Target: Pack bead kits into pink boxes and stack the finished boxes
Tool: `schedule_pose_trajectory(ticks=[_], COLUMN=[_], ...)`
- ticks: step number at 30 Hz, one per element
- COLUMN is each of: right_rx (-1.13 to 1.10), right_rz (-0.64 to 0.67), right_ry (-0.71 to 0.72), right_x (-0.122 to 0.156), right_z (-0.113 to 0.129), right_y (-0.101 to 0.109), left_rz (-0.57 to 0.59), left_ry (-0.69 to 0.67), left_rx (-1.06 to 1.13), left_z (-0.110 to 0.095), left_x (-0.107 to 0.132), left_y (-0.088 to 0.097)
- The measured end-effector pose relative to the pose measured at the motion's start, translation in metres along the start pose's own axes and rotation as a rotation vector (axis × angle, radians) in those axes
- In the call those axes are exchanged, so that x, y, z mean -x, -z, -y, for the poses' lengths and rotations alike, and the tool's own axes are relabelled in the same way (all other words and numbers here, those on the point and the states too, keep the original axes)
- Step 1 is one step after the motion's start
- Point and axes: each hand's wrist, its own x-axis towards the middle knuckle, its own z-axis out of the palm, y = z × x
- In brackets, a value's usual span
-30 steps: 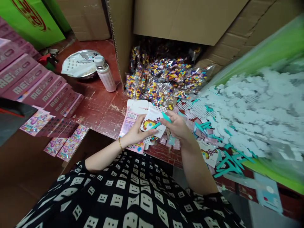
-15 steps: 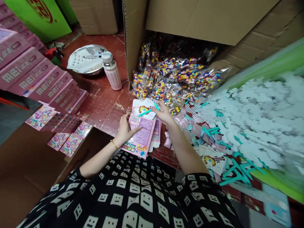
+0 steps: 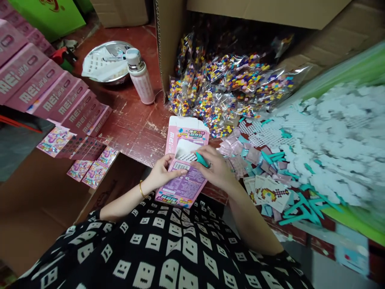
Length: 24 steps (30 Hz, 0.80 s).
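A pink printed carton [image 3: 185, 176] stands open at its far end near the table's front edge. My left hand [image 3: 164, 172] grips its left side, thumb across the barcode face. My right hand [image 3: 215, 170] is closed on a bundle of white sheets and a teal tool [image 3: 202, 159], which sits at the carton's open mouth. Clear bags of coloured beads [image 3: 228, 88] spill from a large cardboard box just beyond. To the right lie pattern cards [image 3: 270, 194], small pink packets [image 3: 255, 156] and teal tools [image 3: 300, 210].
A row of pink cartons [image 3: 45, 92] lines the left side, with printed cards [image 3: 90, 170] below them. A metal bowl [image 3: 110, 66] and a bottle [image 3: 140, 80] stand at the back left. A heap of white grid pieces [image 3: 337, 132] fills the right. A brown cardboard box sits low left.
The carton has been lifted from the stack and opened up. My right hand has brought the sheets and teal tool from above the stack down to the carton's open end.
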Motion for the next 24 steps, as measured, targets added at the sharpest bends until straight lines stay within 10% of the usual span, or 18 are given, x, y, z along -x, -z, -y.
schedule_pose_trajectory(ticks=[8, 13, 17, 24], right_rx=[0.373, 0.138, -0.223, -0.328], right_rz=[0.071, -0.449, -0.407, -0.753], right_ry=[0.448, 0.117, -0.202, -0.074], right_x=[0.008, 0.043, 0.076, 0.083], right_z=[-0.003, -0.023, -0.033, -0.019], right_y=[0.033, 0.023, -0.014, -0.038], left_rz=[-0.012, -0.09, -0.031, 0.013], left_ry=[-0.121, -0.288, -0.349, -0.508], left_rx=[0.049, 0.058, -0.146, -0.14], left_z=[0.011, 0.026, 0.029, 0.027], left_x=[-0.005, -0.004, -0.007, -0.018], left_y=[-0.02, -0.027, -0.026, -0.034])
